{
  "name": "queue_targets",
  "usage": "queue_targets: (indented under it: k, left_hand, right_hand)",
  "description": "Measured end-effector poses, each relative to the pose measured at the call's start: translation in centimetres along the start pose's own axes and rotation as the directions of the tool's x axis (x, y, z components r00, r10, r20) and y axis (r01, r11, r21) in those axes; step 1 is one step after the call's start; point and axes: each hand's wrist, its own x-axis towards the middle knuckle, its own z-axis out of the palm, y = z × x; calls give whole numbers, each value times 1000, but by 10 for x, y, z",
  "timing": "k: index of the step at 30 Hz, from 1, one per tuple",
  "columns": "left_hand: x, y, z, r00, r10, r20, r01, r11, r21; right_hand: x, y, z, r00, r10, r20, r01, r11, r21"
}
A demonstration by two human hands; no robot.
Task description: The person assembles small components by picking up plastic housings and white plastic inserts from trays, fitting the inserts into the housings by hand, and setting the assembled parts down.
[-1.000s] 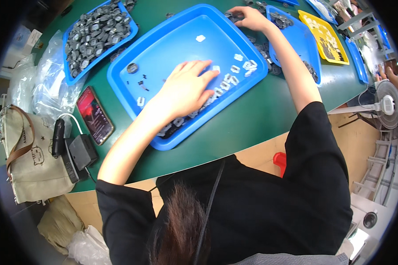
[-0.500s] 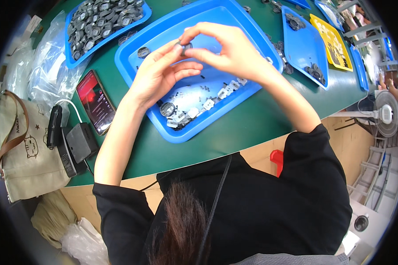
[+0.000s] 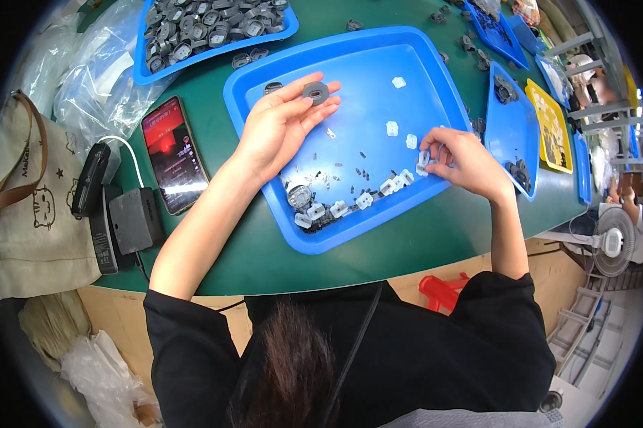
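Observation:
Over the left part of a large blue tray [image 3: 339,239], my left hand [image 3: 282,125] is palm up with a round dark grey plastic part [image 3: 315,93] pinched between thumb and fingers. A small slot shows in the part's middle. My right hand [image 3: 467,162] is at the tray's right side, its fingertips closed on a small translucent white plastic piece [image 3: 422,162]. Similar white pieces [image 3: 364,200] lie along the tray's near edge, and a few more [image 3: 393,128] are on its right half. Tiny dark bits [image 3: 360,173] are scattered on the tray floor. Another round grey part [image 3: 299,195] rests in the near left corner.
A blue tray heaped with grey parts [image 3: 207,28] stands at the far left. A phone [image 3: 173,153], a black power adapter [image 3: 134,220] and a canvas bag [image 3: 43,214] are left of me. Right are another blue tray [image 3: 510,128], a yellow tray [image 3: 549,125] and a fan [image 3: 612,242].
My hands have moved apart. The left keeps the grey part; the right has gone right and down to a white piece near the tray's right side. The whole view has shifted slightly.

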Motion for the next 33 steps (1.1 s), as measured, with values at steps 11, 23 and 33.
queue_targets:
  k: [11, 23, 33]
  left_hand:
    - [-2, -1, -3, 992, 127, -25, -122, 983, 136]
    - [-7, -5, 9, 837, 517, -179, -375, 780, 501]
    - [-7, -7, 6, 848, 511, -138, -373, 763, 527]
  right_hand:
    - [30, -28, -34, 979, -162, -122, 164, 986, 3]
    - [142, -76, 31, 662, -553, -505, 681, 725, 99]
    - [134, -74, 38, 754, -417, -508, 599, 753, 272]
